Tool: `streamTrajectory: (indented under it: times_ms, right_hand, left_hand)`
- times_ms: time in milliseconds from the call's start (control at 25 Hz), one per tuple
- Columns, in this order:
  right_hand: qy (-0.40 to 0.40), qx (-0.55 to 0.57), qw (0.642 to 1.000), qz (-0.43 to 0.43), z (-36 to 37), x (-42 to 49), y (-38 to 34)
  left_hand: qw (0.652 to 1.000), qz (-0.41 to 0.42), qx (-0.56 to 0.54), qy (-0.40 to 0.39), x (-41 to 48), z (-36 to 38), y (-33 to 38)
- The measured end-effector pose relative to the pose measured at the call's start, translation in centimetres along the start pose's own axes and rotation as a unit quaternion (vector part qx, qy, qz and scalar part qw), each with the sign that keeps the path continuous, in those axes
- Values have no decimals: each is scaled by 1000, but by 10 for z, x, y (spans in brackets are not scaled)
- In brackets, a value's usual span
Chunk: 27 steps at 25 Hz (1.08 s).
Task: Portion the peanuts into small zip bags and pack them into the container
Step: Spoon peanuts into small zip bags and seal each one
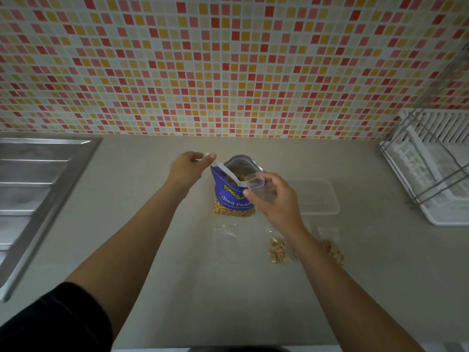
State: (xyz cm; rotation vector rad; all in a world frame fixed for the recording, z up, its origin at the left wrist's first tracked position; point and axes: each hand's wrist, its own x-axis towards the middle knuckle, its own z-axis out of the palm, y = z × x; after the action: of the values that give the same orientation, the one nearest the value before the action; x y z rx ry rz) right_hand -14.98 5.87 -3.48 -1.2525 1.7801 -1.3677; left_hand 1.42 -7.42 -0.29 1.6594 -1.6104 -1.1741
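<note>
A blue peanut bag point(229, 196) stands open on the counter, with peanuts showing through its clear bottom. My left hand point(189, 167) pinches the bag's top left edge and holds the mouth open. Over the right side of the mouth, my right hand point(274, 196) holds a small clear plastic cup point(258, 185). An empty small zip bag point(226, 242) lies flat in front of the peanut bag. Two small zip bags with peanuts lie to its right, one point(278, 250) left of my right forearm and one point(332, 250) right of it. A clear rectangular container point(319, 199) sits right of the peanut bag.
A steel sink drainboard point(38, 189) fills the left side. A white dish rack with a wire frame point(436, 174) stands at the right. A tiled wall point(228, 67) rises behind the beige counter point(215, 301).
</note>
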Motion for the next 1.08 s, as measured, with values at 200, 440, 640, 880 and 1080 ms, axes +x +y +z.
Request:
streamTrajectory:
  times_ms: [200, 440, 640, 880, 1080]
  right_hand:
    - [-25, 54, 997, 44, -1, 4, 10]
    - [-35, 68, 996, 34, -3, 13, 19]
    - [-25, 52, 998, 20, -4, 18, 26]
    - [-33, 35, 999, 24, -10, 23, 25]
    - [-45, 30, 998, 32, -14, 24, 23]
  left_hand:
    - [994, 57, -76, -53, 6, 13, 8]
    - [971, 238, 22, -24, -3, 5, 27]
    - [861, 455, 225, -36, -5, -7, 27]
    - [948, 265, 170, 37, 10, 10, 11]
    - [991, 116, 59, -6, 13, 12, 7]
